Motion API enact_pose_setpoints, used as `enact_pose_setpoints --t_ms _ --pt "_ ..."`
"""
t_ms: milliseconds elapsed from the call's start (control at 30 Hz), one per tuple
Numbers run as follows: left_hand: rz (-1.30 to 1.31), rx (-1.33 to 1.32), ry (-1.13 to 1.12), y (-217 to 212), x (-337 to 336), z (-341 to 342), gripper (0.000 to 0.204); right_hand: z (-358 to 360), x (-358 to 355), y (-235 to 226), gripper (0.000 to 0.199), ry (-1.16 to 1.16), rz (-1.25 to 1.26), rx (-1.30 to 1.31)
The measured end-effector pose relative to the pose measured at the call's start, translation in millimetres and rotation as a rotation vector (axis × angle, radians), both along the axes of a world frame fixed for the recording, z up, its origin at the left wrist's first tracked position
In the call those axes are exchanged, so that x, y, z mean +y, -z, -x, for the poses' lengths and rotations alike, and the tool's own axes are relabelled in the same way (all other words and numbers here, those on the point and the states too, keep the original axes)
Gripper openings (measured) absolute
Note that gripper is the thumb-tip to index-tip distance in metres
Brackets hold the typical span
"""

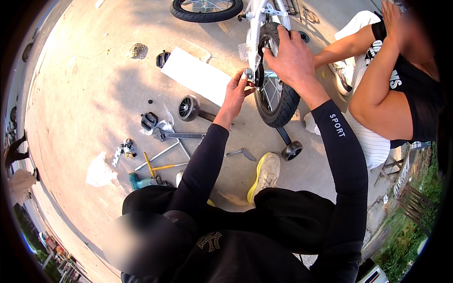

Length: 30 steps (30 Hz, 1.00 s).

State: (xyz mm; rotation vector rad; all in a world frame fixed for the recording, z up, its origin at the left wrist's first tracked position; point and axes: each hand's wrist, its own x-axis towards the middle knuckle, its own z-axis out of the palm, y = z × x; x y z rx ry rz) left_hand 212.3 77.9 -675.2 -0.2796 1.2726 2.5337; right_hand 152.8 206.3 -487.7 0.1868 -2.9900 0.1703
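Observation:
A white bicycle frame [255, 28] stands before me with its black-tyred wheel [283, 106] toward me. At the left side of the hub, my left hand [235, 96] pinches a small grey metal part [248, 73] between thumb and fingers. Over the top of the tyre lies my right hand [293, 59], thumb on one side and fingers on the other, holding the wheel. A stabiliser wheel [291, 151] on a black arm sits low at the right side. Another stabiliser wheel [188, 108] lies on the ground, left of my left hand.
Left of me lie an adjustable wrench [181, 135], a yellow-handled tool [150, 165], a teal power drill [141, 181], pedals [149, 121] and a plastic bag [100, 170]. A white board [193, 75] and a loose wheel [206, 10] lie farther off. Another person [377, 89] crouches close at right.

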Motion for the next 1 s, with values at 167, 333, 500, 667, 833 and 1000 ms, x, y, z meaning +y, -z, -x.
enact_pose_setpoints --t_ms 167,333,500,667,833,1000 --pt "-0.056 -0.003 -0.028 -3.8 6.1 4.3 0.032 -0.2 0.1 0.9 0.067 -0.010 -0.029 0.012" --pt "0.022 -0.127 -0.046 -14.7 10.7 12.7 0.024 -0.8 1.0 2.6 0.067 -0.008 -0.035 0.022" --pt "-0.040 -0.276 0.062 -19.0 -6.8 27.4 0.021 -3.4 -1.2 -0.5 0.067 -0.003 -0.028 -0.008" --pt "-0.007 -0.288 0.169 -27.5 -18.0 37.9 0.022 -3.7 -0.1 -0.9 0.069 0.009 -0.016 0.005" --pt "-0.200 -0.372 0.090 -13.1 -21.4 27.6 0.027 -3.7 -2.4 -0.9 0.070 0.009 -0.050 -0.016" --pt "-0.193 -0.142 0.054 -17.3 -20.6 15.3 0.037 -4.4 -1.7 -1.2 0.069 0.009 -0.038 -0.004"
